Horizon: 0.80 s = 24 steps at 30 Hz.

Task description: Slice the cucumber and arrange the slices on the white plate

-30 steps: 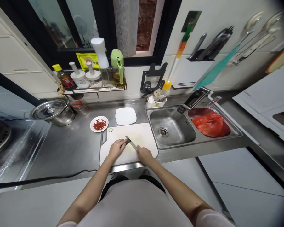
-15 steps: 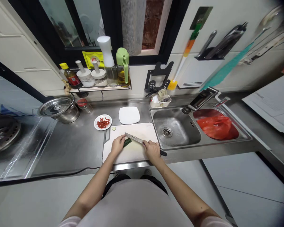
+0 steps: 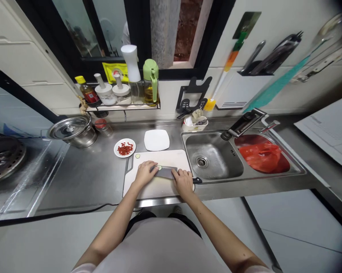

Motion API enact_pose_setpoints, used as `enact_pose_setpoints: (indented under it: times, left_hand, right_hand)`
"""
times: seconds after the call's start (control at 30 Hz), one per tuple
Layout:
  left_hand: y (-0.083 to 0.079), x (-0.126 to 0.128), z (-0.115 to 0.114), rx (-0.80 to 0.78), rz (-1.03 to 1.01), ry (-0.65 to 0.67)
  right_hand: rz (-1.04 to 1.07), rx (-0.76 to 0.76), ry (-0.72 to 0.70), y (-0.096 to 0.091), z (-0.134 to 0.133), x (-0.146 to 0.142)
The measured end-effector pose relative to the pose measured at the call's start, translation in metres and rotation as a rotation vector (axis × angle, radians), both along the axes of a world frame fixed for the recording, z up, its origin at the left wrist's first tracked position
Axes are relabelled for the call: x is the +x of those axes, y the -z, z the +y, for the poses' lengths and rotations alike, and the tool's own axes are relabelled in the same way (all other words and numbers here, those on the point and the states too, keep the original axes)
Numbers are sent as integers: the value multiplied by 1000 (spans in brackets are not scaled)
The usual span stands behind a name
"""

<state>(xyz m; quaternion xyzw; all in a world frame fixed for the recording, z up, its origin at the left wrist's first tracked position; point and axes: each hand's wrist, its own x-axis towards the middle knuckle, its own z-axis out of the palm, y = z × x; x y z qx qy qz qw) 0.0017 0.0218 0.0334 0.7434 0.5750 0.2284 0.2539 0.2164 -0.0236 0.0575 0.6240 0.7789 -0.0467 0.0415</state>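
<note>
Board (image 3: 159,189) under knife (image 3: 165,173), beside steel sink (image 3: 216,163)

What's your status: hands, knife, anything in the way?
Right hand gripping knife, blade over cutting board. Left hand at blade's tip end, beside pale green slice. Second slice near board's far left corner, apart from knife.

On the bench (image 3: 80,178) we count one cutting board (image 3: 159,190) at the near edge, with one kitchen knife (image 3: 167,173) and two visible cucumber slices (image 3: 137,156), one by the board's far left corner, one at the blade. Just past its far edge we have two plates (image 3: 156,140); the red pieces (image 3: 124,148) on one are too small to count. Near the back edge, left, we find one lidded pot (image 3: 84,137) and one jar (image 3: 105,129); right, two sink basins (image 3: 216,159) and one plastic bag (image 3: 260,156).
</note>
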Motion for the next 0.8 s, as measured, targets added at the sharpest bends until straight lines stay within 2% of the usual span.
enact_pose_setpoints:
  times: [0.27, 0.43, 0.63, 0.73, 0.8]
  left_hand:
    - [6, 11, 3, -40, -47, -16]
    - [3, 9, 6, -68, -13, -12]
    - [3, 5, 15, -98, -103, 21]
    - [11, -4, 23, -114, -173, -67]
    - [20, -19, 32, -150, -264, -222]
  right_hand:
    - [-31, 55, -43, 3, -1, 2]
    - [-51, 88, -82, 3, 3, 4]
    - [-58, 110, -118, 1, 7, 2]
    - [-56, 109, -121, 3, 8, 4]
    - [-56, 107, -112, 5, 9, 8]
